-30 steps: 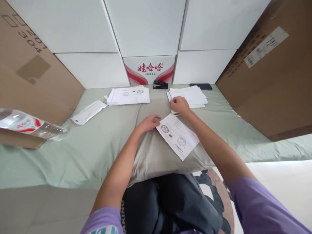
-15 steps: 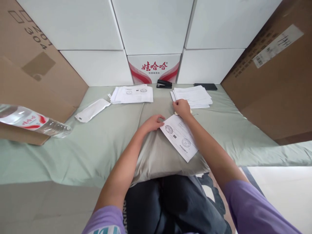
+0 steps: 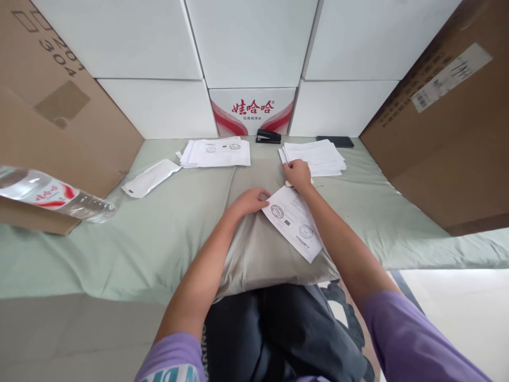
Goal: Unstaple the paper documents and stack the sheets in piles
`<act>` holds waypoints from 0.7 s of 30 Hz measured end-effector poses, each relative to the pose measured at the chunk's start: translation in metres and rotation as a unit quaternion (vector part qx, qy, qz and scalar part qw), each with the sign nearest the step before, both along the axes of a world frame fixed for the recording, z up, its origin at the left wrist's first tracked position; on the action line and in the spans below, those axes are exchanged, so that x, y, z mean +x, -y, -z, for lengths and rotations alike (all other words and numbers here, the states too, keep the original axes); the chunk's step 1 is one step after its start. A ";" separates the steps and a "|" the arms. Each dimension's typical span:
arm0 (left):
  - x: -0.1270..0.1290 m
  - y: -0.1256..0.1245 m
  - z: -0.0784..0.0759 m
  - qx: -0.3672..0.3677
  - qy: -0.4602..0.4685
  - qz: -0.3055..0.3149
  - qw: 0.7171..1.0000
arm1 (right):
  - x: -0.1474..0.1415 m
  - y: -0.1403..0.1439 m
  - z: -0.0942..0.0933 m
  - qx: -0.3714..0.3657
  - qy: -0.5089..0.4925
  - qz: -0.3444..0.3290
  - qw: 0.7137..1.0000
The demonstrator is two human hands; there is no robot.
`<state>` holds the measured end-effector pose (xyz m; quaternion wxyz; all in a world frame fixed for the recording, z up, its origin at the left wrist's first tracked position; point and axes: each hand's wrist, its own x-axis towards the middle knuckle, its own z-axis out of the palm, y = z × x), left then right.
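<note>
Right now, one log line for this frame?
left hand: on stamped sheet | right hand: at right paper stack | pillow beneath

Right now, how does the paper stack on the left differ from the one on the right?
The left paper stack shows round stamps on its top sheet; the right paper stack shows only faint print lines. No hand touches the left paper stack, while the right hand rests at the near corner of the right paper stack. The left paper stack looks squarer, the right paper stack more fanned. Both lie on the green sheet near the stapler.
</note>
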<state>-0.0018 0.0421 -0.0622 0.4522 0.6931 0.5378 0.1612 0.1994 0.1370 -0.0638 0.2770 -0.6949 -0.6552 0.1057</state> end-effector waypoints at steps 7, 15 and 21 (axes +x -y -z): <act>0.001 0.003 -0.004 0.027 -0.026 0.010 0.999 | -0.002 -0.002 -0.002 -0.009 -0.002 0.007 1.000; -0.001 0.000 -0.001 0.013 -0.003 0.008 1.000 | 0.003 -0.002 -0.005 -0.004 -0.005 -0.030 1.000; 0.000 0.001 -0.001 0.022 -0.006 0.006 1.000 | 0.001 -0.001 -0.006 -0.011 0.008 -0.023 1.000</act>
